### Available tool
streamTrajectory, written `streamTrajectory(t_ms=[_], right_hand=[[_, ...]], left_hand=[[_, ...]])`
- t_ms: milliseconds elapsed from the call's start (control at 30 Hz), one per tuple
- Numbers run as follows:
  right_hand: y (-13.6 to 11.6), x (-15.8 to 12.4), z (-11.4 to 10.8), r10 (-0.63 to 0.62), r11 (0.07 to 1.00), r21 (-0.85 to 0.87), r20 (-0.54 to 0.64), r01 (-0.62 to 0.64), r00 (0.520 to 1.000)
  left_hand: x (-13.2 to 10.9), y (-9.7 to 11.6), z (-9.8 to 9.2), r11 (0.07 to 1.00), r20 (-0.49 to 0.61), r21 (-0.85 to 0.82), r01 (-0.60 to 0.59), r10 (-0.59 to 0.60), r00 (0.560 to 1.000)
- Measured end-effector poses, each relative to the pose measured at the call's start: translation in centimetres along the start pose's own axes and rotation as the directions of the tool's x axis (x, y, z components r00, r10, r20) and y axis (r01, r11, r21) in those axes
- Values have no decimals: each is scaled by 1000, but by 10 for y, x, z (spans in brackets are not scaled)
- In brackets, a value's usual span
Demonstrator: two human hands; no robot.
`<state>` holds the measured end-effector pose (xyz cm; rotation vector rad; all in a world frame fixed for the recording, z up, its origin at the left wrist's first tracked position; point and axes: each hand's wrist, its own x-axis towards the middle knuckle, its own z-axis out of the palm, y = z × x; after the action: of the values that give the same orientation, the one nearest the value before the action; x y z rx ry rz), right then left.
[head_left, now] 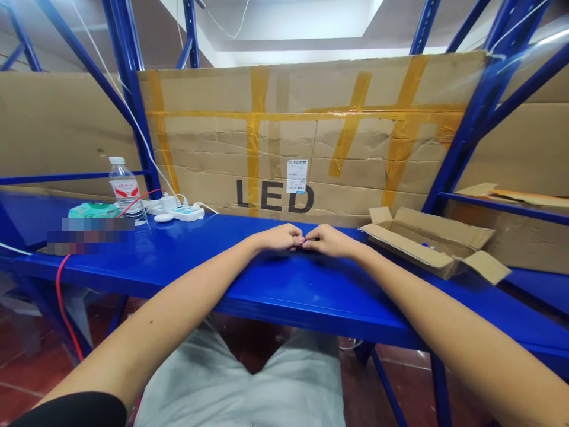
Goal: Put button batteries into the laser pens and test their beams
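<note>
Both arms reach forward over the blue table (284,290), and the hands meet near its middle. My left hand (281,236) is closed, thumb and fingers pinched around something small and dark. From the other side my right hand (328,241) pinches at the same spot, its fingertips almost touching those of the left. A small dark object (304,244) with a hint of pink shows between the fingertips. Most of it is covered by the fingers, so its kind cannot be made out.
An open cardboard box (433,237) with a small blue-and-white item stands on the right. On the left are a water bottle (127,193), a green packet (93,210), a white power strip (186,212) and a red cable (64,296). A large taped cardboard sheet (213,142) rises behind.
</note>
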<state>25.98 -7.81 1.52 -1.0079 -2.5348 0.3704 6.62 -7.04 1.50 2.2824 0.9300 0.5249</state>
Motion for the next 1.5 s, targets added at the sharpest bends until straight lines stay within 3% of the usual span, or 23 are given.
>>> streamTrajectory(t_ms=[167,300,467,600,767,900,1033,1133,1200,1333,1500], right_hand=[[-1,-1,-2,29,999,39,-35,-27,999],[1,-2,-2,-96,992,-78,-20,94,995],[3,-1,-3,-130,975,-173,70,140,989],[-4,-2,-5,-146,950,-255,144,179,979],[-17,-3,-6,-134,851,-493,135,184,982],[-18,-4,-11,0,854,-512,182,95,983],[-10,-6,-19,166,870,-490,196,-50,966],[-5,-7,-23,213,882,-460,205,-98,955],[-3,-7,-23,223,891,-439,205,-114,953],[-3,-6,-24,219,906,-405,194,-125,956],[-7,-7,-28,194,916,-383,163,-119,967]], left_hand=[[-1,5,1,999,-40,-35,39,-40,998],[-2,2,3,970,61,-188,152,-142,988],[-4,-2,3,930,194,-295,217,-165,967],[-6,1,-2,903,318,-291,317,-222,922],[-9,4,-8,846,401,-275,458,-332,854],[-10,6,-11,922,363,-151,356,-283,888],[-11,9,-9,980,242,145,137,-169,955],[-12,15,-6,898,115,439,7,-64,991],[-13,19,-4,827,97,561,-34,-25,995],[-15,26,-3,772,111,633,-57,-17,994],[-16,24,-9,809,160,585,-58,-45,986]])
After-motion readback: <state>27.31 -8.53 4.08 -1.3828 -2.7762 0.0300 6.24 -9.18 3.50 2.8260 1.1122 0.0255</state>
